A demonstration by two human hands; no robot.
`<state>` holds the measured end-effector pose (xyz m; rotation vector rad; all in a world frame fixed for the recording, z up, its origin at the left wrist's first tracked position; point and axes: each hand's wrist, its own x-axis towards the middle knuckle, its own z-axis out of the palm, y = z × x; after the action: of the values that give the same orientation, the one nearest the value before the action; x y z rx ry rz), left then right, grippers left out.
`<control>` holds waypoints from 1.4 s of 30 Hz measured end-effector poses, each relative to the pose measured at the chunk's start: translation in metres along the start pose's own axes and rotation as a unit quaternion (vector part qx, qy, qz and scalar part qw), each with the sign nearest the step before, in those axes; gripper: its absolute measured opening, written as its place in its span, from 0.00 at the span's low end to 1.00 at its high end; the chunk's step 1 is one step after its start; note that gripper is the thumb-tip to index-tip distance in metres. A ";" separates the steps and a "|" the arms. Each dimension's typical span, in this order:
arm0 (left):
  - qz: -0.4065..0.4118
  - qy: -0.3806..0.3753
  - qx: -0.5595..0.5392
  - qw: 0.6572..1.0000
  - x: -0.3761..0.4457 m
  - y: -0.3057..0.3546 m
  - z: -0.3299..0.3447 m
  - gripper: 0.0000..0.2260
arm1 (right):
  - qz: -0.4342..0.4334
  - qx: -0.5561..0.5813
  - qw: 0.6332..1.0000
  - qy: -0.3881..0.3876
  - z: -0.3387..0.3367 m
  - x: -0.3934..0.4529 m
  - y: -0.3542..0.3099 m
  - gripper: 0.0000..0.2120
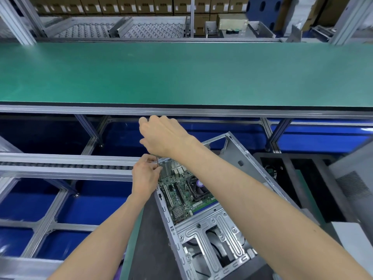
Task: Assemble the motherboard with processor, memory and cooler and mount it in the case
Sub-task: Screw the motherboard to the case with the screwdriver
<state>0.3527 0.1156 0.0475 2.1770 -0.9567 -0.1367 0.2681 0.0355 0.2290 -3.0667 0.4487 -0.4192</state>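
My left hand (144, 178) is at the far left corner of the case (203, 201), fingers pinched narrow around a thin grey metal piece (158, 161) that stands up at that corner; I cannot make out what the piece is. My right hand (161, 136) reaches across above it, fingers curled loosely toward the edge of the green surface (181, 73). Whether it holds anything, I cannot tell, since the back of the hand hides the fingertips.

The case lies open side up on a dark mat (149, 239), tilted on a diagonal in front of me. The motherboard (181, 197) sits inside its far half, flat against the case floor, with the cooler (198, 187) already on it, a purple sticker showing at the fan hub. A white label on the board near the cooler is too small to read. The near half of the case shows the bare metal drive bracket (214, 229).

Beyond the case runs a roller rail (66, 164), then the long green surface, bare across its whole width, bounded by a grey aluminium edge on my side. Behind it stand rows of brown cartons (125, 5) with small white labels, none legible.

To my right a dark tray (298, 178) and a grey side panel (355, 184) stand close beside the case, so room on that side is tight. To my left the frame is open, with blue floor (96, 209) between the struts.
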 end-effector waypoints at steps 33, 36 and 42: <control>-0.032 -0.029 0.040 0.998 0.004 0.004 -0.001 0.14 | 0.022 0.058 0.997 -0.043 -0.009 -0.003 0.006 0.13; -0.034 -0.030 0.056 0.997 0.005 0.002 0.002 0.13 | 0.012 0.075 0.996 -0.048 -0.008 -0.005 0.007 0.13; -0.050 -0.033 0.051 0.997 0.006 0.003 0.002 0.06 | 0.012 0.075 0.996 -0.041 -0.006 -0.005 0.017 0.15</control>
<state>0.3540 0.1093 0.0494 2.3284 -0.9084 -0.2132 0.2571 0.0211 0.2325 -2.9169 0.4301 -0.3089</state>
